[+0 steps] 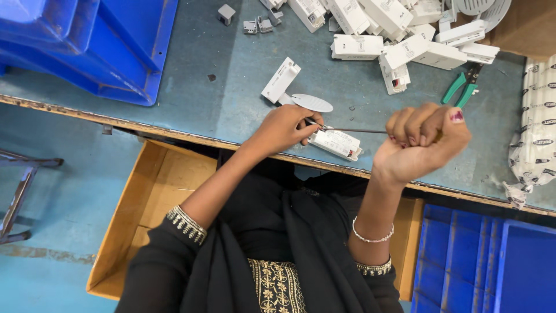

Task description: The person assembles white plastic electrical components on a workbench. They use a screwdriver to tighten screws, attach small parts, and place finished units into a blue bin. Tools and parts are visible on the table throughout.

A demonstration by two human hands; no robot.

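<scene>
Left of the white module (337,142) at the bench's near edge, stacked blue bins (92,46) show no contents, and a brown carton (152,203) sits below. The left hand (284,128) pinches the module; right of it, the right hand (423,142) fists around a screwdriver (353,130) whose tip meets it. Beyond the module lies a heap of white modules (399,35); far right, a white printed bag (536,127).

The worn metal surface (231,98) is dull blue-grey. The rectangular plastic driver boxes (394,29) heaped far right are white, as is the one (337,142) under the thin dark steel screwdriver shaft (353,130). The pliers (461,88) have green grips. The plastic bins (116,46) far left are bright blue; the near cardboard box (156,191) is tan. The black sleeves (168,255) carry gold embroidered cuffs.
</scene>
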